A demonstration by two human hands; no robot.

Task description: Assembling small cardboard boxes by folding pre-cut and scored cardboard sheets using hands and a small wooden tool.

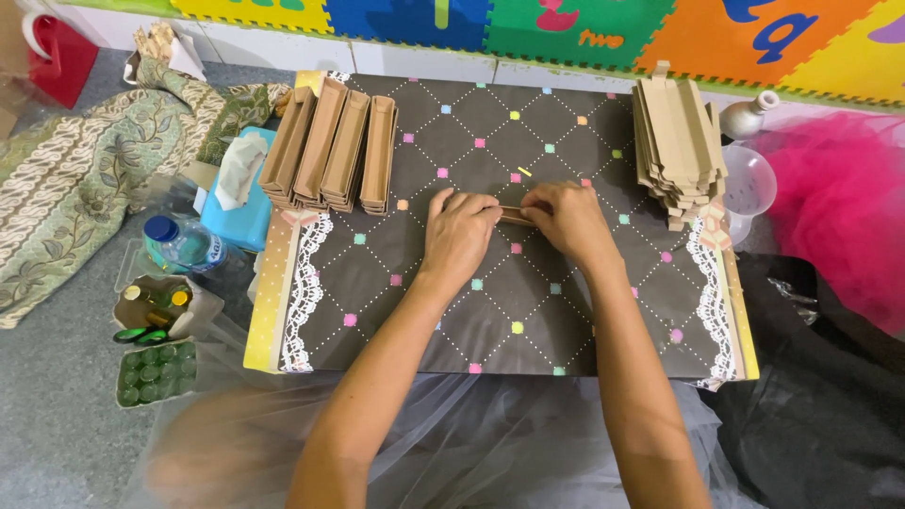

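Note:
Both my hands rest on a low table (566, 320) covered in dark cloth with coloured squares. Between them lies a narrow brown cardboard piece (512, 216). My left hand (459, 233) presses on its left part with fingers curled over it. On its right end my right hand (567, 218) pinches and folds. Most of the piece is hidden under my fingers. Several folded brown cardboard trays (332, 146) stand in rows at the table's back left. A stack of flat cardboard blanks (677, 141) lies at the back right.
Left of the table sit a blue tissue box (236, 203), a water bottle (179, 245), a carton with small bottles (156, 311) and patterned cloth (85, 179). A clear plastic cup (749, 184), a white bottle (749, 113) and pink tulle (839, 207) are at the right. Foam mats (566, 24) line the back.

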